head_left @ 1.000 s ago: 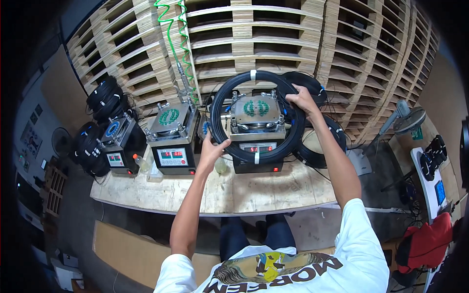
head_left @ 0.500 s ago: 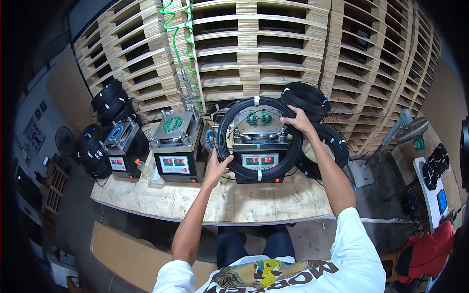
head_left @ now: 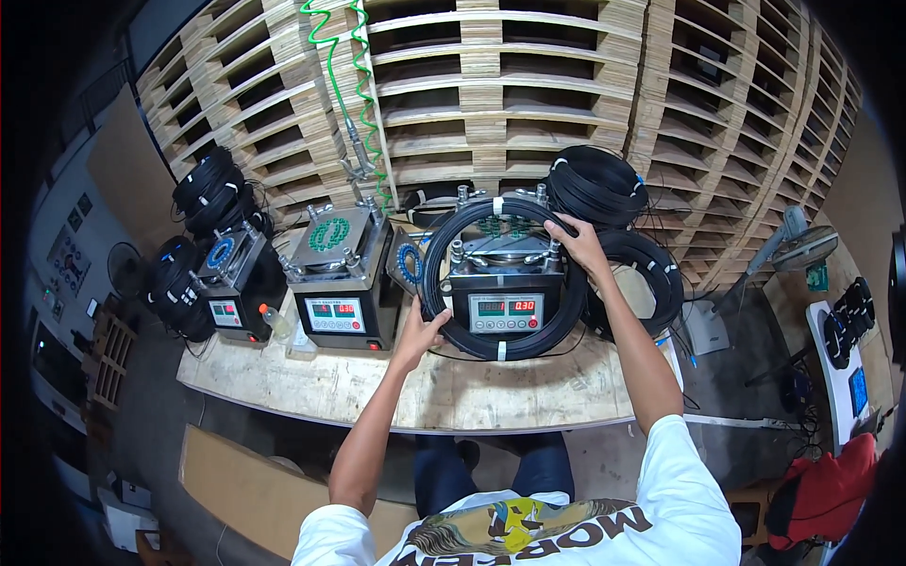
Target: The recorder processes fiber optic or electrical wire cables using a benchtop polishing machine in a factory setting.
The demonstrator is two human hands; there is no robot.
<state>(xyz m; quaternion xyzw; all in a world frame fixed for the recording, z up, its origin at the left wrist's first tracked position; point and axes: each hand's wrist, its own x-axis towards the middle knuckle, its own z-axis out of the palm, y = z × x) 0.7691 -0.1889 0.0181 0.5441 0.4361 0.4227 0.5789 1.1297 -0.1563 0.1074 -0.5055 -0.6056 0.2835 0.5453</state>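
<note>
A large black coil of cable [head_left: 444, 241], bound with white ties, is held tilted in front of a grey box-shaped machine [head_left: 505, 283] with a red digital display. My left hand [head_left: 422, 332] grips the coil's lower left edge. My right hand [head_left: 577, 242] grips its upper right edge. The coil rings the machine's front face and top, where green parts show through its opening.
Two similar machines [head_left: 337, 278] [head_left: 229, 283] stand to the left on the wooden bench [head_left: 377, 387]. More black coils lie at the right [head_left: 599, 184] [head_left: 651, 274] and far left [head_left: 212, 193]. Stacked wooden pallets [head_left: 510, 85] form the back wall, with a green spiral hose [head_left: 342, 85] hanging.
The coil has come down and forward from lying over the machine's top to ringing its front. Both hands kept their grip, and the view moved closer.
</note>
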